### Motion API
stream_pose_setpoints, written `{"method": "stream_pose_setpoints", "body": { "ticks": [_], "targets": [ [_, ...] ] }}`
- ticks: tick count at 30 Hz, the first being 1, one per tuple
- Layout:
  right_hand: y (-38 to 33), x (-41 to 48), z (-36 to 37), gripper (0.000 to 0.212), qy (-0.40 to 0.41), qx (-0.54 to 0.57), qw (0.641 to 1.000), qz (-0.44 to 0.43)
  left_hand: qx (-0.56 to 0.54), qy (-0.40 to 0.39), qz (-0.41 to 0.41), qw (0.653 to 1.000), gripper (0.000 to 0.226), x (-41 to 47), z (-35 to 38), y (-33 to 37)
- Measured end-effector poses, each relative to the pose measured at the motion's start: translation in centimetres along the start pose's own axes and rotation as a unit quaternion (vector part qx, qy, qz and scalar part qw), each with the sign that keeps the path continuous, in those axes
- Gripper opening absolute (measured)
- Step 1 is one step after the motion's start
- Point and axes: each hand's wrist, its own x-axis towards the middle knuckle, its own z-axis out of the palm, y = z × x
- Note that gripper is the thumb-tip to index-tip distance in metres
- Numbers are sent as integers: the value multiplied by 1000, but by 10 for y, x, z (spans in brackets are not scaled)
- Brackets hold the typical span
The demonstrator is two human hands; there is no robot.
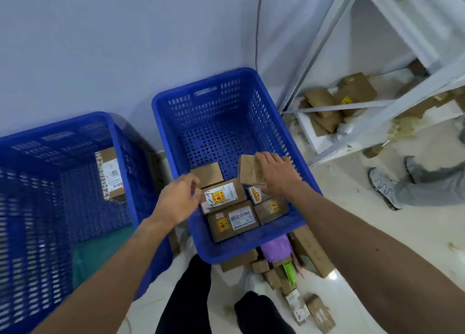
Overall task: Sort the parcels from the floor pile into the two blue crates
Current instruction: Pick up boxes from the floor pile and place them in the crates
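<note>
Two bright blue crates, the right crate (226, 122) and the left crate (63, 182), both with perforated, slotted walls. Brown cardboard parcels (232, 220) inside the right one carry white labels and yellow stickers with red marks. A plain brown parcel (250, 170) sits above them. In the floor pile (284, 265), brown boxes, a lilac bag (275, 249), a vivid green packet (289, 273). Pale white floor (415, 233), light blue-grey wall (125, 44).

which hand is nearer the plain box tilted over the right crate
Right. The right hand lies on the plain box, gripping it above the right crate. The left hand is off to its left, by another plain box.
</note>
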Motion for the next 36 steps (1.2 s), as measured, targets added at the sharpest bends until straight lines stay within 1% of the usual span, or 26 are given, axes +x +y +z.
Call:
{"method": "stream_pose_setpoints", "body": {
  "ticks": [2,4,6,8,10,13,17,19,22,26,29,32,36],
  "targets": [
    [-1,29,17,101,-15,-8,1000,5,7,18,31,999,17,23,14,-18],
    [0,60,42,98,-22,-17,1000,12,23,34,80,996,13,44,31,-34],
    [2,90,66,97,-33,-21,999,12,39,50,138,988,18,63,50,-48],
    [4,116,89,94,-53,-62,997,2,50,54,176,982,26,78,69,-61],
    [5,136,111,90,-72,-129,989,-23,45,64,196,977,27,89,88,-73],
    [10,156,140,91,-102,-171,979,-29,35,97,204,973,26,99,112,-93],
    [21,172,166,85,-124,-180,976,-3,55,127,222,965,30,101,124,-100],
    [24,178,175,80,-114,-181,977,-6,68,128,223,964,30,102,123,-99],
    [23,183,185,81,-118,-192,974,-23,76,124,224,964,26,102,125,-100],
    [27,186,200,80,-126,-197,972,-20,78,121,214,966,24,101,125,-100],
    [29,183,209,82,-165,-190,968,-10,77,118,212,967,23,101,126,-99],
    [28,174,220,76,-211,-172,962,2,83,119,209,967,24,101,126,-99],
    [21,159,218,74,-215,-137,967,24,103,106,198,969,29,101,126,-101]
  ]
}}
